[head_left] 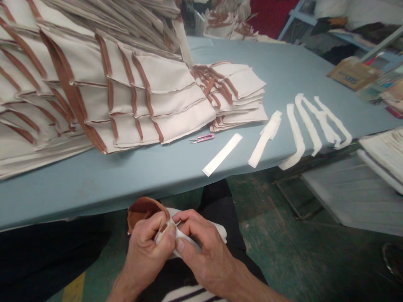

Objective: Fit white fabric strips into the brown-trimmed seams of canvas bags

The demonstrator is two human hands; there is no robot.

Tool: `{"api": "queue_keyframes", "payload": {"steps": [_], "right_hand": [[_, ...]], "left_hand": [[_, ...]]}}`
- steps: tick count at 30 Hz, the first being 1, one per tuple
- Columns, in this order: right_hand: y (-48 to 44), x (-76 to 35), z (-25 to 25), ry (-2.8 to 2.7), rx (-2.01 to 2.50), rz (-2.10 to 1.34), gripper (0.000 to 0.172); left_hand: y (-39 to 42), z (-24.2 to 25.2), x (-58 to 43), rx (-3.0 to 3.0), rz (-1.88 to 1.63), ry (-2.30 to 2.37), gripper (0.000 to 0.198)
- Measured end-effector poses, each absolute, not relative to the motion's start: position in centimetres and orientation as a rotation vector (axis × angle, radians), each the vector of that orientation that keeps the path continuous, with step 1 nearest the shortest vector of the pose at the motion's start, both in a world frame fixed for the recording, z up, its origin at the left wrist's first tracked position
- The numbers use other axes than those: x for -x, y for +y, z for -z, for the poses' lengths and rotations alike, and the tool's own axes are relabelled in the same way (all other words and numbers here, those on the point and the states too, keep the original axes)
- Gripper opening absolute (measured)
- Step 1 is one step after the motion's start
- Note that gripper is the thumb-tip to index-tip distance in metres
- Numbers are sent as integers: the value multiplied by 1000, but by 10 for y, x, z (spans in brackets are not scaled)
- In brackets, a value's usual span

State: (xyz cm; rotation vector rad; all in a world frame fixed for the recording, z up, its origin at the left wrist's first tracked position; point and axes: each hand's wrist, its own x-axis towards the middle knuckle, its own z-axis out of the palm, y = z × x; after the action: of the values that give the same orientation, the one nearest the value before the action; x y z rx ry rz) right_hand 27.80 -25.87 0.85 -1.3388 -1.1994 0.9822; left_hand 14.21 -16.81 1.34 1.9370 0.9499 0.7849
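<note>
Green-painted concrete floor point(267, 205) runs beneath a long pale blue table point(176, 176), with a worn yellow floor stripe point(74, 287) near the seated person's feet. Beyond the table stand blue metal shelving point(292, 21) and a cardboard box point(353, 74). Heaped across the left of the tabletop is a tall, fanned stack of cream canvas panels point(126, 100), each edged with brown binding, and a smaller stack of similar panels point(228, 94) sits just beside it. Pink-handled thread snips point(202, 138) lie on the blue surface near the smaller stack, and several loose white fabric strips point(300, 130) are spread out to the right.

Below the table's near edge, the fabric piece point(163, 222) being worked sits over the person's dark trousers point(220, 197), in the lap rather than on the table. It shows a curled brown part and a white part, gathered into a loose bunch. The left hand point(146, 251) and right hand point(204, 247) close in on it from either side, knuckles raised. Both are pinching the white cloth between thumb and fingers, the two grips pressed in close together at the middle of the bunch. A small bright glint shows between the fingers point(185, 218), but it is too small to tell what it is.
</note>
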Motion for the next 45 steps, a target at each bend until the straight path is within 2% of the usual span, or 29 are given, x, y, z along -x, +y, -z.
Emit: {"api": "queue_keyframes", "payload": {"steps": [7,14,18,22,24,27,31,33,37,40,42,45], "right_hand": [[-256,-281,-15,-1186,1341,-963,19],[-242,-294,-34,-1262,1345,-878,22],[-238,-292,-31,-1234,1347,-895,19],[-236,-293,-26,-1195,1359,-974,17],[-234,-299,-26,-1185,1382,-1007,15],[-227,-311,-30,-1205,1395,-1026,14],[-209,-325,-42,-1411,1314,-950,38],[-199,-328,-49,-1548,1243,-923,44],[-182,-330,-54,-1784,1113,-880,42],[-176,-332,-52,-1946,1107,-755,35],[-175,-334,-49,-2049,1133,-665,37],[-176,-337,-45,-2149,1189,-591,43]], "left_hand": [[-169,-21,-141,-1859,-754,975,36],[-161,-37,-150,-1739,-768,965,40],[-160,-25,-150,-1587,-706,1014,53],[-160,-17,-145,-1538,-663,1016,77],[-158,-16,-143,-1503,-658,1005,83],[-152,-17,-140,-1443,-635,952,83],[-143,-23,-136,-1530,-556,870,83],[-142,-26,-134,-1627,-525,839,82],[-146,-25,-124,-1729,-507,810,82],[-148,-19,-114,-1741,-489,802,84],[-147,-17,-110,-1743,-459,809,85],[-143,-24,-113,-1766,-384,789,71]]}}
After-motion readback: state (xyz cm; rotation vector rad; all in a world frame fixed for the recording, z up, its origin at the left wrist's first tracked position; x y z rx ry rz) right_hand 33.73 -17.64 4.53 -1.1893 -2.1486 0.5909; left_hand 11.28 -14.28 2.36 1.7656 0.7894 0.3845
